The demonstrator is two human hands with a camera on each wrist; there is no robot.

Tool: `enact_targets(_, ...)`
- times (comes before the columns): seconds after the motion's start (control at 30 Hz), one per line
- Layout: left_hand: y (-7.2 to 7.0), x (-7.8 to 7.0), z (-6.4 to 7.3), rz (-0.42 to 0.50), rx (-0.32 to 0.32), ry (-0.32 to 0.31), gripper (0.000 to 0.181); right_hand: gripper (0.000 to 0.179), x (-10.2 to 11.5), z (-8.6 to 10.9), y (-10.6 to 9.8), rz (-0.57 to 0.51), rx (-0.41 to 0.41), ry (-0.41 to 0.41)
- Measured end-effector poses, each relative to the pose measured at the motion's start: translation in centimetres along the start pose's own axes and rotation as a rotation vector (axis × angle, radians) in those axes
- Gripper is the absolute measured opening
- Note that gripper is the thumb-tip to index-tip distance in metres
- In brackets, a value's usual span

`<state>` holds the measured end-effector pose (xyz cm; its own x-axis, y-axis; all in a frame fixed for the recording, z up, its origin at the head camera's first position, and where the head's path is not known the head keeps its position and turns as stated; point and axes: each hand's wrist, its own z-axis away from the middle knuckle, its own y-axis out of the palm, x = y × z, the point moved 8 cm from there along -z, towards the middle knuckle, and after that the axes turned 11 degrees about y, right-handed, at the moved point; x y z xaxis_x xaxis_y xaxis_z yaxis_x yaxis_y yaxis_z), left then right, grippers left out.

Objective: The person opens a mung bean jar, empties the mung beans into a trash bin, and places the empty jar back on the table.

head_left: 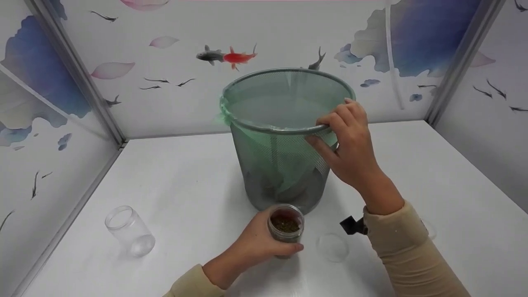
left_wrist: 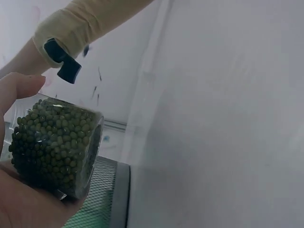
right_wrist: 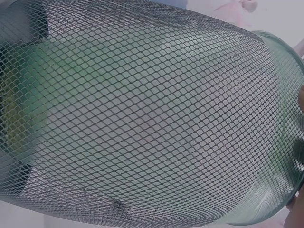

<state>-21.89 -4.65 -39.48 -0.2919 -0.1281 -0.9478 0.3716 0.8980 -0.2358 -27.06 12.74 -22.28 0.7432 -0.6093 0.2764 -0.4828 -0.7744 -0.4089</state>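
Note:
My left hand holds a clear jar of green mung beans, its open mouth facing up in the head view. The fingers curl round the jar's side, with the thumb in front. Just beyond it stands a grey mesh wastebasket, lined with a thin green bag folded over the rim. My right hand grips the basket's near right rim, fingers over the top and thumb outside. Through the mesh in the right wrist view, a yellowish-green and dark shape shows at the bottom, too blurred to tell.
A second clear jar, with nothing visible inside, stands to the left on the white table. A clear round lid lies right of the bean jar. Another transparent round edge shows partly behind the right sleeve. Printed panels enclose the table.

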Motion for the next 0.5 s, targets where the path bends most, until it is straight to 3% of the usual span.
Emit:
enact_targets(0.23, -3.6, -3.7, 0.2, -0.008, -0.181, 0.057, 0.074, 0.024, 0.1, 0.1, 0.1, 0.001, 0.005, 0.000)
enact_targets(0.5, -9.9, -9.1, 0.7, 0.011, -0.449, 0.101, 0.072, 0.026, 0.0, 0.0, 0.1, -0.013, -0.006, 0.004)
